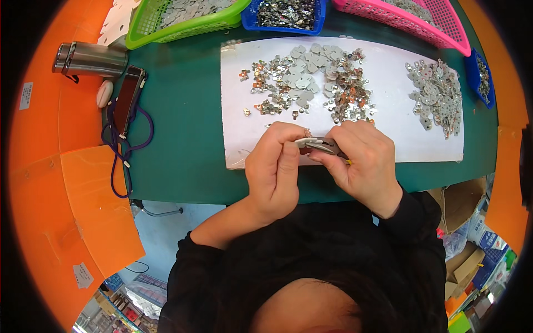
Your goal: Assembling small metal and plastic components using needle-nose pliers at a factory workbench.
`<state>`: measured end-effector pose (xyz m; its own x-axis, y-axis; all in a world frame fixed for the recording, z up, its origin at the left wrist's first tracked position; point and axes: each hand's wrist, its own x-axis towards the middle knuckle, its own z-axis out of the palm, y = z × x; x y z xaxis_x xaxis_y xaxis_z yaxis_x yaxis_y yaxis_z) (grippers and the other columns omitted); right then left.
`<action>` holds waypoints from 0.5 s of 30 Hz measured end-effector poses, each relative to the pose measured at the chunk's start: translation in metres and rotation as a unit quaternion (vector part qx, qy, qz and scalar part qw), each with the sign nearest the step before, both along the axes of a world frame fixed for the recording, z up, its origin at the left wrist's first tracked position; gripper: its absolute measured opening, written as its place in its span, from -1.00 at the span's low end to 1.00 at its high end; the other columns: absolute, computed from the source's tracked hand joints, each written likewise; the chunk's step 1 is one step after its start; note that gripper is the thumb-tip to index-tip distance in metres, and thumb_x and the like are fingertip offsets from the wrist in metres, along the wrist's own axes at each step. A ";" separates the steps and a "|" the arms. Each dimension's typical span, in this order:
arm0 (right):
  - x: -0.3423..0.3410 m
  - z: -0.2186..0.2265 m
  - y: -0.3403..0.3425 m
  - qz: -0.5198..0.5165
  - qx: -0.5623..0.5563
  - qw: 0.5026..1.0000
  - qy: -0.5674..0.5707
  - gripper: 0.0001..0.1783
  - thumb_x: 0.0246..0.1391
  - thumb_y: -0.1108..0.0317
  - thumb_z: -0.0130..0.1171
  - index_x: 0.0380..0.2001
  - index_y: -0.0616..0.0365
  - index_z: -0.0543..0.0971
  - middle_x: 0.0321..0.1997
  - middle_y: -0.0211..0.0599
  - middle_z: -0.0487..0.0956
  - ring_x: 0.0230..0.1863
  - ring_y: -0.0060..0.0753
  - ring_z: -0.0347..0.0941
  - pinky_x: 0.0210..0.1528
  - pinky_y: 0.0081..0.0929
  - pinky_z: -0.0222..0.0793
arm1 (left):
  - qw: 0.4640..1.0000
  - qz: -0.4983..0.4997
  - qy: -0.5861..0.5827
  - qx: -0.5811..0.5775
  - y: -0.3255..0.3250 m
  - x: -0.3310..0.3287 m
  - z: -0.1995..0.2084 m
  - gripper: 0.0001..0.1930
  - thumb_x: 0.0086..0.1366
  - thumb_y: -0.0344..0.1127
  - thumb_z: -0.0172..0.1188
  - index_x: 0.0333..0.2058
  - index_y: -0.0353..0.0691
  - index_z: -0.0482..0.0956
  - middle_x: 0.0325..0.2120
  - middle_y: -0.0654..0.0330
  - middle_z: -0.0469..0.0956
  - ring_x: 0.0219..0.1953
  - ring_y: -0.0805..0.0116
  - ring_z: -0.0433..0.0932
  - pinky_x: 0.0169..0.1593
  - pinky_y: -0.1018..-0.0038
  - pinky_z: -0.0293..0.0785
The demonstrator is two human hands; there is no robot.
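My right hand [366, 161] is wrapped round a pair of pliers [323, 145], whose jaws point left toward my other hand. Between the thumb and forefinger of my left hand [276, 166] is a small flat metal plate [300, 142], its edge meeting the plier jaws. Most of that piece is hidden by fingers and jaws. Just beyond my hands, on a white board [388, 150], lie loose grey flat plates [302, 82], with small shiny metal clips [351, 89] heaped beside them. A separate pile of assembled metal pieces [438, 94] lies at the board's right.
Along the far edge stand a green basket [189, 30], a blue tray [283, 30] and a pink basket [416, 36], all holding metal parts. Another blue tray [473, 77] is far right. On the left lie a steel flask [94, 59] and a phone [129, 100] with a purple cord [147, 130].
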<state>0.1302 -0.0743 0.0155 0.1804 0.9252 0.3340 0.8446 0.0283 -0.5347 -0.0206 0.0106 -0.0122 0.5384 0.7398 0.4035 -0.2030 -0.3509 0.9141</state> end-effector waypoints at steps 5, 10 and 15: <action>-0.012 0.002 0.007 -0.036 0.014 0.999 -0.011 -0.71 -0.06 0.22 0.39 -0.49 0.12 0.49 -0.56 -0.31 0.43 -0.51 -0.15 0.38 -0.47 -0.28 0.25 | 0.998 0.051 -0.032 0.008 0.001 0.011 -0.001 -0.82 0.49 -0.45 -0.11 -0.21 -0.39 0.47 -0.38 0.14 0.51 -0.44 0.49 0.47 -0.35 0.58 0.40; 0.001 0.012 0.007 -0.017 0.006 0.999 -0.027 -0.70 -0.08 0.22 0.40 -0.47 0.13 0.48 -0.53 -0.28 0.42 -0.47 -0.11 0.35 -0.42 -0.24 0.24 | 0.998 0.065 0.003 0.002 0.011 0.003 0.013 -0.82 0.48 -0.45 -0.07 -0.30 -0.38 0.47 -0.50 0.20 0.49 -0.49 0.53 0.45 -0.38 0.60 0.38; 0.019 0.023 0.010 -0.025 0.032 0.990 -0.134 -0.66 -0.13 0.13 0.43 -0.38 0.09 0.56 -0.51 -0.38 0.40 -0.41 -0.20 0.32 -0.35 -0.31 0.20 | 0.995 0.052 0.087 -0.014 0.018 -0.005 0.021 -0.80 0.43 -0.46 0.00 -0.41 -0.35 0.48 -0.63 0.24 0.44 -0.60 0.52 0.40 -0.50 0.55 0.29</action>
<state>0.1493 -0.0640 0.0382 0.1225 0.8924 0.4343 0.9570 0.0097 -0.2899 -0.0255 0.0290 0.0088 0.5183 0.8049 0.2890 -0.0047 -0.3353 0.9421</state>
